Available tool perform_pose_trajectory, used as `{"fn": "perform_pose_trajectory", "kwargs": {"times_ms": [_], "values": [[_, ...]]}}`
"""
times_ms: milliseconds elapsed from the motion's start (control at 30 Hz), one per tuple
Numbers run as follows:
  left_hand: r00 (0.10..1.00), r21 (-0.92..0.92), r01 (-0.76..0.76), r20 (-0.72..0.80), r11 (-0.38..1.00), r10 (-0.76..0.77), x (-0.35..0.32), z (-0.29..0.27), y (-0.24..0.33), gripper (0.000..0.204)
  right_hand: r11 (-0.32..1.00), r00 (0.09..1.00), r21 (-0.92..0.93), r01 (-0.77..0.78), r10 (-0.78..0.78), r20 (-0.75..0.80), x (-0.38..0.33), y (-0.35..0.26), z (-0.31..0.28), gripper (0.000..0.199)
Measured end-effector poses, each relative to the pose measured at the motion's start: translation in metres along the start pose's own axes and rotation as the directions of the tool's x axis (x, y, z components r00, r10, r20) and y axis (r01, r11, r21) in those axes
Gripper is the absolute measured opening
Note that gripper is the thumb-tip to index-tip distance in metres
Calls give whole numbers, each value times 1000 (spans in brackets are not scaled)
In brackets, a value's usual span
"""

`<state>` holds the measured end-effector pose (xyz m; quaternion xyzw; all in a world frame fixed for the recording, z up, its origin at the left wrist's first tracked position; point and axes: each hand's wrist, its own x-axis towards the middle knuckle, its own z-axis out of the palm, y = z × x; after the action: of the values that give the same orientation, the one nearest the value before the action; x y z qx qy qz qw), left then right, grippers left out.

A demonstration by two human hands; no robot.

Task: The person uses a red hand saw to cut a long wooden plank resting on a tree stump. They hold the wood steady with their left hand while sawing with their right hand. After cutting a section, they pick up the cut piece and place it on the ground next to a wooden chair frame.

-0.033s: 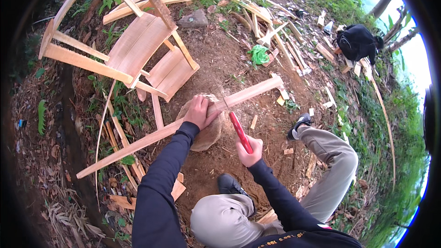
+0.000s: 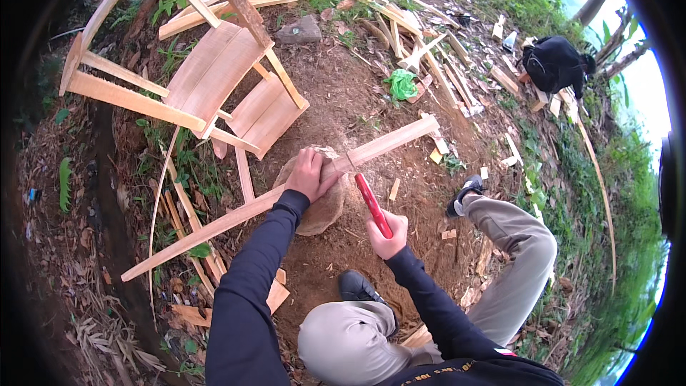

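Clasping red-handled saw in right hand, plank in left hand. Pointing to 11 o'clock, across plank's 8-to-2-o'clock long axis.

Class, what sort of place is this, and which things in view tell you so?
Probably a makeshift outdoor woodworking spot: a long plank lies under the left hand, a chair-like wooden frame stands beside bare soil, and green plants grow around.
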<state>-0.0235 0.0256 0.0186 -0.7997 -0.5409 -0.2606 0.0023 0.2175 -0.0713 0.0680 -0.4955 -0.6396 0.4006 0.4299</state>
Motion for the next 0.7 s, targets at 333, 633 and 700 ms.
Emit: {"fn": "perform_pose_trajectory", "kwargs": {"times_ms": [333,633,700], "values": [[1000,-44,-13,-21,999,12,-2,3,5,45,996,1000,-93,9,-8,11,-49,6,-29,4],[1000,-7,28,8,1000,-28,-8,3,-2,49,998,1000,-63,-19,20,10,-55,-12,-32,10],[999,-70,-12,-34,998,9,5,2,5,44,1000,1000,-18,6,-6,-13,-91,-5,-55,9]]}}
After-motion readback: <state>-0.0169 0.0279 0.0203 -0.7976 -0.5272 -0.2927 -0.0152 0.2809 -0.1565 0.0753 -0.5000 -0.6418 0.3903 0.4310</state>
